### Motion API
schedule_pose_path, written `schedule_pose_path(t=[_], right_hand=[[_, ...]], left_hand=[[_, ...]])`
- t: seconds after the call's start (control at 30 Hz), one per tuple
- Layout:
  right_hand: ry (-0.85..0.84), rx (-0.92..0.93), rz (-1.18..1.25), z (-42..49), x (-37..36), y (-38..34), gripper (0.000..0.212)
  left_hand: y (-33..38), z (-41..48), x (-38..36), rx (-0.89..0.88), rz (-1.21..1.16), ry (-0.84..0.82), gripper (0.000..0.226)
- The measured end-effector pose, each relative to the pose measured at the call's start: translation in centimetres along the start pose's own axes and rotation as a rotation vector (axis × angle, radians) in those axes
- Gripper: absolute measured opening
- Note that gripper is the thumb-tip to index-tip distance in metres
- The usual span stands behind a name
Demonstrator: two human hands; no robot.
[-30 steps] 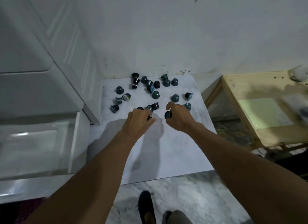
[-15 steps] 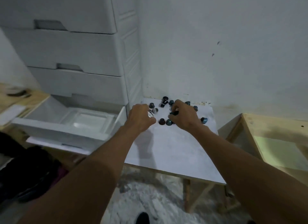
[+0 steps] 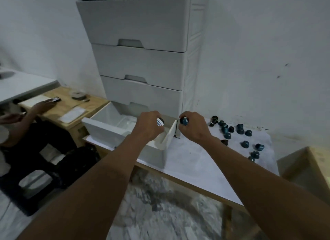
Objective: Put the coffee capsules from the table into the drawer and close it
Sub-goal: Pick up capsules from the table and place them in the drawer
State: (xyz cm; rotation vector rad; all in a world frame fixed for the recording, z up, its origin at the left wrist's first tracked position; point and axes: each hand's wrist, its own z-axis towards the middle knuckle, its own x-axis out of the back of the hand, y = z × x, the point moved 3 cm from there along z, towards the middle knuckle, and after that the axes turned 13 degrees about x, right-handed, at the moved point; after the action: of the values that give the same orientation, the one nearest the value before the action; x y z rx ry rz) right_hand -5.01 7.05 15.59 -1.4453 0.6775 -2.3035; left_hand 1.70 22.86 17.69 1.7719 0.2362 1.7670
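My left hand (image 3: 149, 127) is closed on a coffee capsule (image 3: 160, 122) with a printed foil lid, held above the open bottom drawer (image 3: 100, 129) of a white drawer unit (image 3: 141, 64). My right hand (image 3: 194, 129) grips a dark blue capsule (image 3: 184, 121) just right of the drawer's side wall, over the white table (image 3: 192, 161). Several dark blue and black capsules (image 3: 237, 132) lie scattered on the table to the right. The drawer's inside looks white and bare where it shows.
The three upper drawers are shut. A wooden desk (image 3: 71, 105) with papers and a phone stands at left, where another person's hand (image 3: 42, 106) rests. A black stool (image 3: 35, 177) stands below it. A wooden table (image 3: 310, 161) is at far right. The floor is marble.
Both hands have moved left from the capsule pile to the open drawer, each carrying a capsule. The view has swung left, bringing the drawer unit and the desk into sight.
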Motion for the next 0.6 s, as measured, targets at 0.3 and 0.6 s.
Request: schedule_pose_path(t=[0.3,0.6], right_hand=[[-0.074,-0.028,-0.05,6.9,-9.9,-5.7,0.034],[-0.155,-0.158,-0.08,12.8,-17.5,-5.8,0.033]], left_hand=[[-10.9,8.0,4.2,-0.068,0.013,-0.096,0.038],[-17.3,17.1,4.3,-0.167,0.063,-0.254,0.037]])
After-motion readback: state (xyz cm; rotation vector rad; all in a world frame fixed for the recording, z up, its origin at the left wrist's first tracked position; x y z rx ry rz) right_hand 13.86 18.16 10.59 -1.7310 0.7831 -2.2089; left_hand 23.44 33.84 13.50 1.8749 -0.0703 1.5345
